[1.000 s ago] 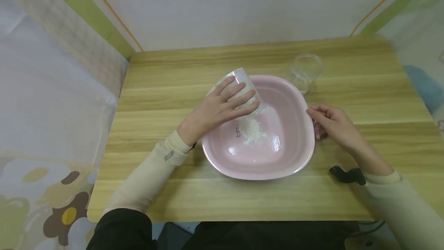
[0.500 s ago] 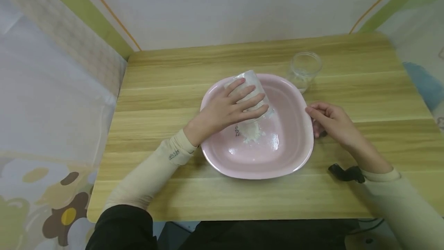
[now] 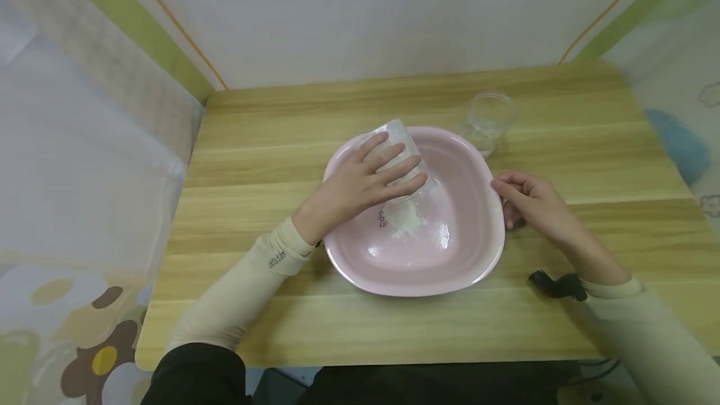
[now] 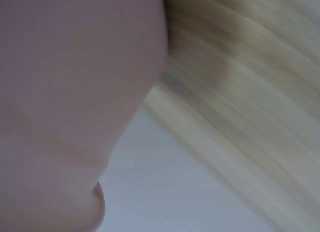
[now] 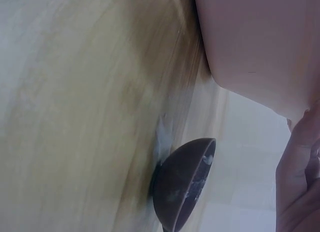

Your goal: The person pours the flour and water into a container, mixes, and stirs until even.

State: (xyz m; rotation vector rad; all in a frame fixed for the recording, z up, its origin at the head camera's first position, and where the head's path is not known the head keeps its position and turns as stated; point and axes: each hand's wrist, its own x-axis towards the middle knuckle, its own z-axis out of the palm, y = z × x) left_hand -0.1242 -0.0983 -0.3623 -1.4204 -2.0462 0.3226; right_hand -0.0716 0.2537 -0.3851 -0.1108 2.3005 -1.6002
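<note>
In the head view, my left hand grips a clear plastic jar with white contents, tilted mouth-down over the pink basin. Beneath its mouth, a small heap of white powder lies on the basin's floor. The thumb is hidden behind the jar. My right hand pinches the basin's right rim between thumb and fingers. Low beside that hand in the right wrist view is a dark round scoop bowl with white residue inside. The left wrist view is mostly filled by the basin's outer wall.
A second clear jar, without a lid, stands behind the basin's right side. A black curved object sits by the right sleeve cuff. The wooden table meets a printed wall covering at its back edge.
The left hand and tilted jar shifted right over the basin, then slightly back left. The right hand stays at the rim. The head view has tilted a little.
</note>
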